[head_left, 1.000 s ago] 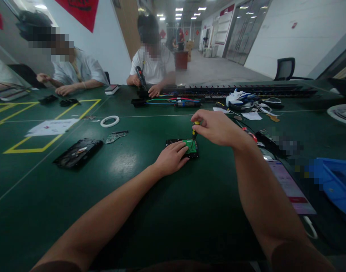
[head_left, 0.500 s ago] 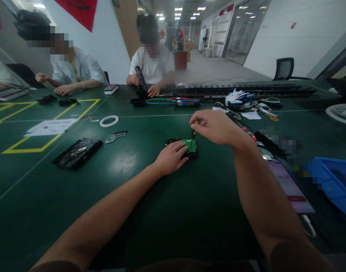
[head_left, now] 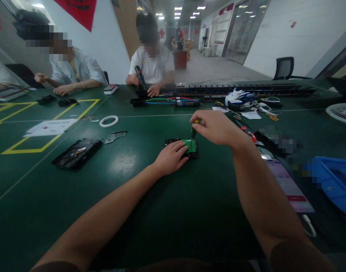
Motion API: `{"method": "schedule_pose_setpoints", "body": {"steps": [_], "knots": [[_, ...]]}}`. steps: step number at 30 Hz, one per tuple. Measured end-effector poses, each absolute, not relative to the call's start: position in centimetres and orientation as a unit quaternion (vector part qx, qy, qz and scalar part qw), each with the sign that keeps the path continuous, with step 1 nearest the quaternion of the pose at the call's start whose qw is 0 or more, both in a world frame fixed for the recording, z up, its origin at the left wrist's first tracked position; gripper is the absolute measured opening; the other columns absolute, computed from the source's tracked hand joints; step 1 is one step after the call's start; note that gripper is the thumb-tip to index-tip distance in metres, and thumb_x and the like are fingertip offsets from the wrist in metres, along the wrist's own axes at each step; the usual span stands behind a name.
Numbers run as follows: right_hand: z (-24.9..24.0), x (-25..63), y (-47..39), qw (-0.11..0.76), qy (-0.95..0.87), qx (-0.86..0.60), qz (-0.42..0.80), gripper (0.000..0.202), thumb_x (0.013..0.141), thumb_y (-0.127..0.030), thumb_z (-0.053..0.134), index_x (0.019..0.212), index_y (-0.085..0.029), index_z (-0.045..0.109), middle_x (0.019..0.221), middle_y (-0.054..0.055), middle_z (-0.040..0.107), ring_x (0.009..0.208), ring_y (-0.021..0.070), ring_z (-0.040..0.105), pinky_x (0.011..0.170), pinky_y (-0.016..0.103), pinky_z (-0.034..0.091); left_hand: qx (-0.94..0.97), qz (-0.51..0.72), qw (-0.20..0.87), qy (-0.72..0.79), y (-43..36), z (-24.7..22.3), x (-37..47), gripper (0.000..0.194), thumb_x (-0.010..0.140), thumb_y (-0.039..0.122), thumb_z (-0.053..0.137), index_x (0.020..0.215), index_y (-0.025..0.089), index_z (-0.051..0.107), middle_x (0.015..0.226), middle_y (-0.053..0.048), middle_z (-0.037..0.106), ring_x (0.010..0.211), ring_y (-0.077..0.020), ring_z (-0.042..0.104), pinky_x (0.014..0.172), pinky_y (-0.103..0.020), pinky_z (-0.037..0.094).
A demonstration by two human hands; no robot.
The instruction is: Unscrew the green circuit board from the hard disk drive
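Observation:
A hard drive (head_left: pixel 193 154) with a green circuit board (head_left: pixel 189 143) facing up lies on the green table in front of me. My left hand (head_left: pixel 173 155) rests over its left part, fingers laid together across the top and thumb along the near edge, holding it down. From above right, my right hand (head_left: pixel 208 126) pinches a small screwdriver (head_left: pixel 193 133) with a dark green and yellow handle. The screwdriver stands nearly upright, its thin shaft reaching down to the board. The tip's exact contact is too small to make out.
Left of me lie another dark drive body (head_left: pixel 78 153), a loose circuit board (head_left: pixel 115 137) and a white tape ring (head_left: pixel 108 121). To the right are a phone (head_left: pixel 288 185), a blue bin (head_left: pixel 335 185) and gloves (head_left: pixel 238 98). Across the table, one person holds a power screwdriver (head_left: pixel 140 75).
The fingers of my right hand have shifted slightly on the screwdriver handle, and more of its dark green part shows. My left hand and the hard drive stay in place.

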State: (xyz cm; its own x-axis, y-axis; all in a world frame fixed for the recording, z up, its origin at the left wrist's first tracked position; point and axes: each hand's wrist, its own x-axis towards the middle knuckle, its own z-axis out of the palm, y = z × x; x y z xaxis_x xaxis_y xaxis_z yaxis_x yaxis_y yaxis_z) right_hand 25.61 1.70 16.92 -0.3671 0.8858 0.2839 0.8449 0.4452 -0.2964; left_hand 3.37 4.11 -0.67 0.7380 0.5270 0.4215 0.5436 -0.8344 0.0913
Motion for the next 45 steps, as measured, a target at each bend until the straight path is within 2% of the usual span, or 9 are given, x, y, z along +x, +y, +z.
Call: {"method": "schedule_pose_setpoints", "body": {"steps": [7,12,20,23,28,34,38,45], "knots": [[17.18,25.44,1.48,0.205,-0.83,-0.515,0.058,0.02,0.101,-0.026,0.061,0.105,-0.02,0.08,0.097,0.007,0.081,0.086,0.0224,0.071,0.082,0.034,0.046,-0.933,-0.226,0.024,-0.279,4.16,-0.72,3.34,0.046,0.109,0.044,0.059,0.145,0.015,0.063,0.151,-0.018,0.065,0.146,-0.0351,0.058,0.123,-0.056,0.048],[17.15,25.64,1.32,0.21,-0.824,-0.521,0.066,0.029,0.098,-0.023,0.061,0.121,-0.015,0.077,0.101,0.009,0.081,0.086,0.0232,0.071,0.08,0.034,0.046,-0.932,-0.229,0.025,-0.282,4.09,-0.72,3.35,0.045,0.109,0.043,0.058,0.145,0.015,0.063,0.151,-0.018,0.065,0.146,-0.0348,0.058,0.124,-0.056,0.048],[17.24,25.45,1.44,0.191,-0.85,-0.488,0.055,0.018,0.101,-0.027,0.061,0.103,-0.02,0.077,0.107,0.008,0.079,0.088,0.0211,0.068,0.082,0.033,0.044,-0.932,-0.224,0.021,-0.283,4.08,-0.58,3.34,0.046,0.109,0.044,0.059,0.146,0.017,0.063,0.151,-0.017,0.065,0.147,-0.035,0.058,0.124,-0.057,0.048],[17.28,25.42,1.31,0.185,-0.851,-0.488,0.067,0.017,0.1,-0.025,0.061,0.104,-0.02,0.076,0.105,0.007,0.08,0.088,0.021,0.069,0.081,0.033,0.045,-0.933,-0.222,0.024,-0.283,4.08,-0.59,3.35,0.047,0.109,0.044,0.058,0.145,0.015,0.063,0.152,-0.018,0.064,0.146,-0.0351,0.058,0.124,-0.056,0.048],[17.22,25.53,1.1,0.196,-0.835,-0.505,0.096,0.023,0.098,-0.024,0.062,0.116,-0.018,0.073,0.101,0.008,0.08,0.089,0.0236,0.071,0.079,0.034,0.046,-0.932,-0.223,0.02,-0.286,4.13,-0.74,3.38,0.046,0.109,0.043,0.059,0.145,0.016,0.063,0.152,-0.018,0.065,0.147,-0.0351,0.058,0.123,-0.058,0.048],[17.22,25.39,1.21,0.198,-0.847,-0.487,0.078,0.016,0.099,-0.03,0.063,0.104,-0.02,0.074,0.102,0.008,0.077,0.089,0.0227,0.067,0.082,0.034,0.044,-0.933,-0.222,0.022,-0.284,4.26,-0.85,3.38,0.047,0.109,0.044,0.059,0.146,0.016,0.063,0.152,-0.017,0.064,0.147,-0.0352,0.057,0.124,-0.057,0.048],[17.23,25.31,1.26,0.197,-0.851,-0.48,0.077,0.012,0.099,-0.026,0.064,0.1,-0.021,0.074,0.104,0.007,0.077,0.089,0.0218,0.067,0.084,0.035,0.044,-0.934,-0.222,0.02,-0.281,4.3,-0.87,3.38,0.047,0.109,0.044,0.059,0.146,0.016,0.063,0.152,-0.018,0.064,0.147,-0.0352,0.057,0.124,-0.057,0.048],[17.1,25.65,1.06,0.209,-0.834,-0.502,0.093,0.022,0.097,-0.022,0.063,0.117,-0.017,0.071,0.108,0.01,0.079,0.092,0.0248,0.071,0.08,0.035,0.047,-0.933,-0.224,0.026,-0.281,4.19,-0.83,3.38,0.047,0.109,0.044,0.059,0.145,0.015,0.063,0.152,-0.018,0.064,0.147,-0.0355,0.058,0.124,-0.056,0.048]]}}
